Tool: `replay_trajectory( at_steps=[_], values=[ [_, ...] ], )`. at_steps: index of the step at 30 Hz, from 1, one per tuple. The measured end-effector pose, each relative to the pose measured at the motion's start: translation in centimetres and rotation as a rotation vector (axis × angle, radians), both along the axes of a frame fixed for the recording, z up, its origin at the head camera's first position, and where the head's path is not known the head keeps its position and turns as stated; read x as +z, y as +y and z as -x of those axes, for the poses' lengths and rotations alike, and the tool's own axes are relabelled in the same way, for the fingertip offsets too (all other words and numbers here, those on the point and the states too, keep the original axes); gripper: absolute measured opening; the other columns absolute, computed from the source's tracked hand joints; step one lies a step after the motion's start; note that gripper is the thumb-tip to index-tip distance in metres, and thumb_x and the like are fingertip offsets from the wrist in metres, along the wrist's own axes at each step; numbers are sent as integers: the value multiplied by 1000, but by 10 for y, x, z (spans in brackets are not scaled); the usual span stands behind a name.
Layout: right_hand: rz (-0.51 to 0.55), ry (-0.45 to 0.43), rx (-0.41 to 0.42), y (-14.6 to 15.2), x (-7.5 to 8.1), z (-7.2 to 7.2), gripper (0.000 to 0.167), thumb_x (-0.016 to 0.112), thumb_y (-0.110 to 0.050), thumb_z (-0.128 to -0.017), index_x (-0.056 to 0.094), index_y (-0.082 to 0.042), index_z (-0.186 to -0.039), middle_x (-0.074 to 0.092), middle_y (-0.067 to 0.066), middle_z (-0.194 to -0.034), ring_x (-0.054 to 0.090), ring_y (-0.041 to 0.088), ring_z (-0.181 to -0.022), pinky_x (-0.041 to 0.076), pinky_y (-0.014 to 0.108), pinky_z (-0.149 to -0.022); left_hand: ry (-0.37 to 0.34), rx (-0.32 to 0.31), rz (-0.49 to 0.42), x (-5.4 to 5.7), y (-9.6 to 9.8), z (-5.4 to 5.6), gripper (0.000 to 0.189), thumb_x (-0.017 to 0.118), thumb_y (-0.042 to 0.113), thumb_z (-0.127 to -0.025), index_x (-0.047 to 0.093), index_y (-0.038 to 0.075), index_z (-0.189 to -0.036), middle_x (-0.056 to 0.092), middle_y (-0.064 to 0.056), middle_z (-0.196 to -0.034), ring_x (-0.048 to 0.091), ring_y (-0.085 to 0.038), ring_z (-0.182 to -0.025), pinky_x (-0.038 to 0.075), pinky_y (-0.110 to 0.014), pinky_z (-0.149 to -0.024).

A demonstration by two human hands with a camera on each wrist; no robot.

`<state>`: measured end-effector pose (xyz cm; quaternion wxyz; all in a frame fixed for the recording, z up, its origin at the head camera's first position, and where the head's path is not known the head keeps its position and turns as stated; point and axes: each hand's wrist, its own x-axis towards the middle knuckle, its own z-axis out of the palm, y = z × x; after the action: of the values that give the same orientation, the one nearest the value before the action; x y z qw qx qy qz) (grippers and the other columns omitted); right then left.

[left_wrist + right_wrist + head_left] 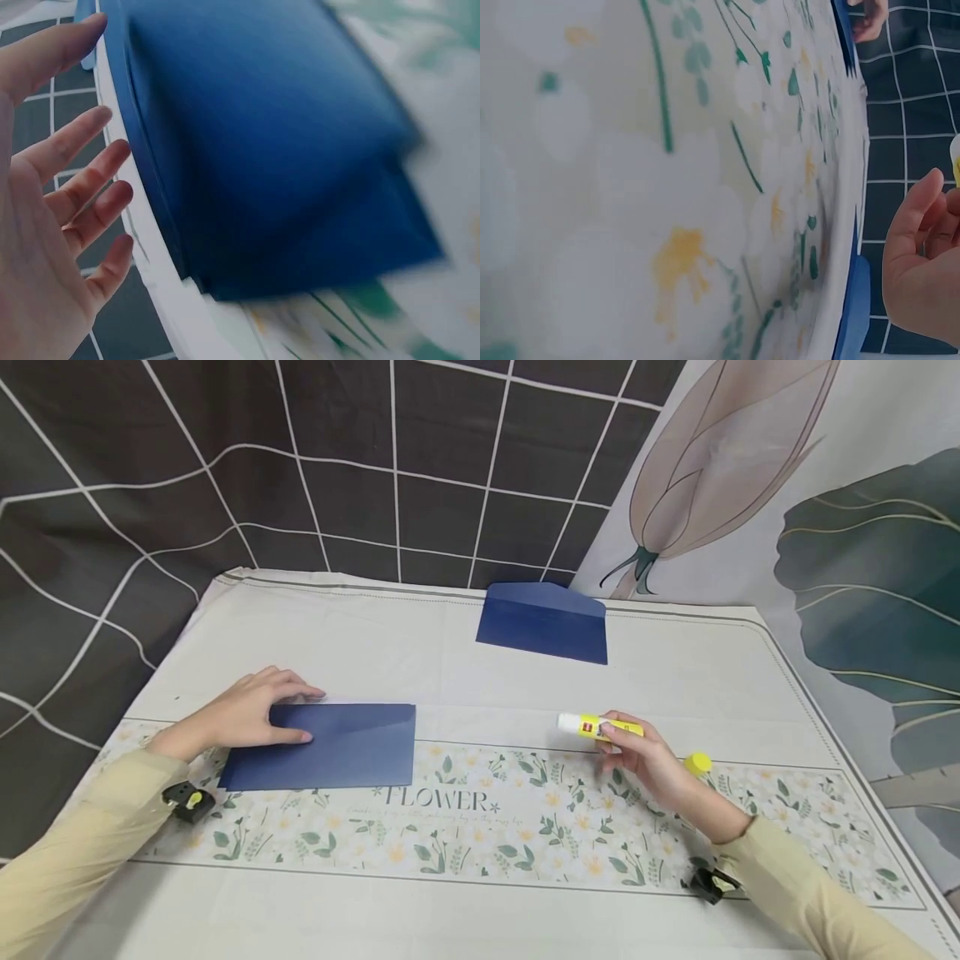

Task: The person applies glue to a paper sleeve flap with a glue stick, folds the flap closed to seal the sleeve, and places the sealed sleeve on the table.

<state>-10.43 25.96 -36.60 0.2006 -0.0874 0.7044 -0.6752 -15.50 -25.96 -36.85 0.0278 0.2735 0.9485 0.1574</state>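
Dark blue envelopes (352, 747) lie in a small stack on the left of the table; their layered edges show in the left wrist view. My left hand (255, 708) is at the stack's left end, thumb over the top face and loosely bent fingers beyond the far edge. Those fingers look apart from the paper in the left wrist view. To the right, my right hand (648, 760) holds an uncapped yellow glue stick (600, 727) above the table, its white end pointing left. The right wrist view catches only a sliver of the glue stick at its edge.
A yellow cap (697, 764) is on the table beside my right wrist. Another blue envelope (543, 627), flap raised, lies at the table's far edge. A white cloth with a flower-printed band (480, 852) covers the table; a dark grid-patterned cloth (337, 468) hangs behind.
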Motion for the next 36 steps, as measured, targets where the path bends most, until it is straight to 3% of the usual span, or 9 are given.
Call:
replay_trajectory(
  at_steps=[5,11,16,22,28,36],
  values=[
    [20,33,-13,1,3,4,16,43,-13,-100,57,-19,-94,56,-7,-79,54,8,-74,53,24,-64,31,-8,-26,7,25,16,53,78,39,-77,65,14,-122,67,-7,-117,56,-28,-110,41,-52,-91],
    [9,80,1,3,6,3,20,47,-6,-97,59,-22,-97,62,-8,-83,58,9,-76,52,26,-67,-42,1,-104,19,71,41,53,73,36,-82,61,11,-128,64,-12,-126,55,-32,-119,39,-53,-102],
    [-4,106,8,3,5,1,23,48,-3,-95,60,-23,-97,64,-8,-87,61,10,-76,54,26,-70,-101,-1,-200,30,115,65,54,72,33,-84,59,10,-130,63,-10,-129,56,-30,-121,42,-49,-103],
    [-30,124,-1,3,5,1,23,50,-3,-94,62,-22,-98,63,-8,-93,62,11,-73,53,26,-72,-99,-32,-278,37,161,97,56,73,31,-82,58,6,-130,62,-12,-130,60,-30,-116,46,-45,-100],
    [-69,145,16,3,2,2,20,51,-4,-93,62,-20,-97,65,-7,-91,61,11,-76,53,25,-72,-177,-2,-363,36,192,128,59,77,23,-79,57,1,-129,62,-17,-129,61,-34,-113,48,-42,-98],
    [-69,147,53,4,-2,0,19,53,-4,-92,62,-19,-98,65,-3,-88,60,12,-79,53,25,-73,-300,112,-487,29,221,159,64,79,19,-76,55,1,-132,61,-18,-130,62,-30,-114,49,-36,-97]
  ],
)
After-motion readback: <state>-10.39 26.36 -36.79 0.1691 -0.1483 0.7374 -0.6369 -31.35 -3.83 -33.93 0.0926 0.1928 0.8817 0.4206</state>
